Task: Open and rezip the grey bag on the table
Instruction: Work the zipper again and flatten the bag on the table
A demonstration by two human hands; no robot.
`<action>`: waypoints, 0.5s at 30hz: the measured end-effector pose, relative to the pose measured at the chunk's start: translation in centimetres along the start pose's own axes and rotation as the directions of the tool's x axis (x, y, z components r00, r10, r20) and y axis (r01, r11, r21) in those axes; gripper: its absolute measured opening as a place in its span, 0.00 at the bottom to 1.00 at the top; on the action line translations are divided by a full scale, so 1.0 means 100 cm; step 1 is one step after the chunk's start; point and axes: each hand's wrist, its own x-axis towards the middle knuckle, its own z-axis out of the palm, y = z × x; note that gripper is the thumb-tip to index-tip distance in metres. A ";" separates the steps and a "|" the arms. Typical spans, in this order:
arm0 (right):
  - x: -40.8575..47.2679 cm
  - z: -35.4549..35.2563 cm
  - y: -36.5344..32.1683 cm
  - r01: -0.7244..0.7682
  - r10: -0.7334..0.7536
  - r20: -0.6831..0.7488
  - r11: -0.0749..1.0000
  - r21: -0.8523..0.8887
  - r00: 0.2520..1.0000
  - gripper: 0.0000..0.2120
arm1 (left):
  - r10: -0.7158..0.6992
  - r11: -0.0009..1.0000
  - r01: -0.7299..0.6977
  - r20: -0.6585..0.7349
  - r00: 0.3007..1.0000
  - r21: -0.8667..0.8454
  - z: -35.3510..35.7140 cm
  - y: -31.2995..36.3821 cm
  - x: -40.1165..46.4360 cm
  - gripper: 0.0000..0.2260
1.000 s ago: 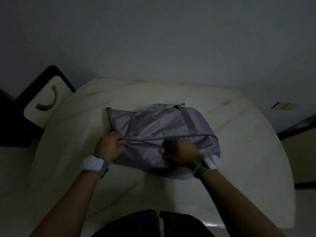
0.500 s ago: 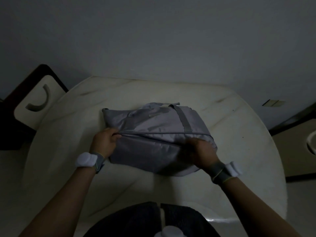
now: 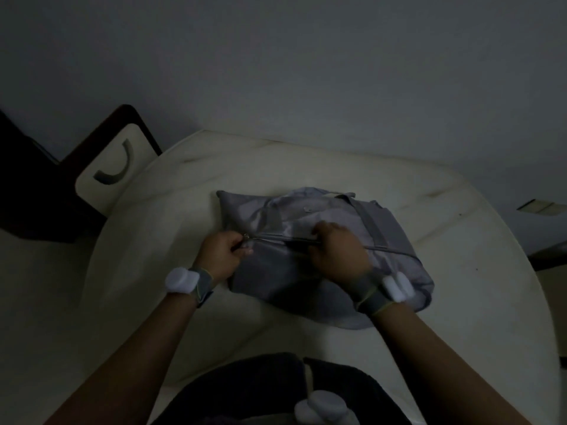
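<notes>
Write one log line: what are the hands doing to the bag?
left hand: pinching zipper end | right hand: on zipper line | grey bag: flat on table

We can't see the zip slider: the right hand (image 3: 339,256) covers that stretch of the grey bag (image 3: 310,222). Left hand (image 3: 221,254) fingertips curl under, hiding what they pinch. Both forearms are cut off by the bottom edge. Dim light blurs the zip teeth.
</notes>
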 end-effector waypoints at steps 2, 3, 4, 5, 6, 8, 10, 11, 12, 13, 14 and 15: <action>0.019 0.011 -0.039 0.150 -0.155 0.049 0.983 0.105 0.987 0.19 | 0.032 0.999 -0.032 -0.006 0.999 0.020 0.000 0.001 0.000 0.12; 0.027 0.017 -0.055 0.231 -0.238 0.063 0.968 0.102 0.969 0.20 | 0.056 0.998 -0.056 -0.004 0.998 0.031 -0.001 0.004 0.000 0.10; 0.035 0.024 -0.067 0.308 -0.312 0.073 0.949 0.063 0.947 0.20 | 0.091 0.995 -0.091 -0.004 0.996 0.041 -0.002 0.006 0.000 0.06; 0.041 0.029 -0.076 0.361 -0.360 0.088 0.932 -0.004 0.929 0.19 | 0.124 0.991 -0.123 -0.012 0.992 0.055 -0.002 0.006 -0.001 0.04; 0.047 0.032 -0.082 0.389 -0.380 0.109 0.917 -0.082 0.919 0.18 | 0.146 0.987 -0.144 -0.027 0.989 0.068 -0.003 0.005 -0.001 0.04; 0.055 0.035 -0.091 0.398 -0.366 0.174 0.891 -0.216 0.914 0.17 | 0.151 0.986 -0.147 -0.043 0.988 0.083 -0.003 0.003 -0.003 0.05; 0.059 0.034 -0.097 0.390 -0.337 0.223 0.880 -0.271 0.915 0.17 | 0.166 0.983 -0.162 -0.048 0.985 0.086 -0.002 0.000 -0.002 0.06; 0.060 0.033 -0.099 0.383 -0.325 0.231 0.881 -0.279 0.917 0.17 | 0.172 0.983 -0.168 -0.044 0.984 0.080 -0.002 0.000 -0.002 0.06; 0.062 0.034 -0.102 0.378 -0.323 0.224 0.883 -0.278 0.919 0.17 | 0.181 0.981 -0.177 -0.046 0.982 0.079 -0.002 0.000 -0.002 0.06; 0.063 0.034 -0.105 0.372 -0.324 0.208 0.889 -0.266 0.923 0.16 | 0.189 0.980 -0.185 -0.050 0.981 0.080 -0.003 0.002 -0.003 0.06; 0.063 0.034 -0.107 0.363 -0.323 0.191 0.899 -0.244 0.927 0.16 | 0.198 0.978 -0.194 -0.058 0.978 0.079 -0.003 0.002 -0.003 0.07; 0.063 0.034 -0.108 0.357 -0.323 0.175 0.908 -0.221 0.930 0.16 | 0.197 0.978 -0.192 -0.062 0.978 0.080 -0.004 0.004 -0.004 0.08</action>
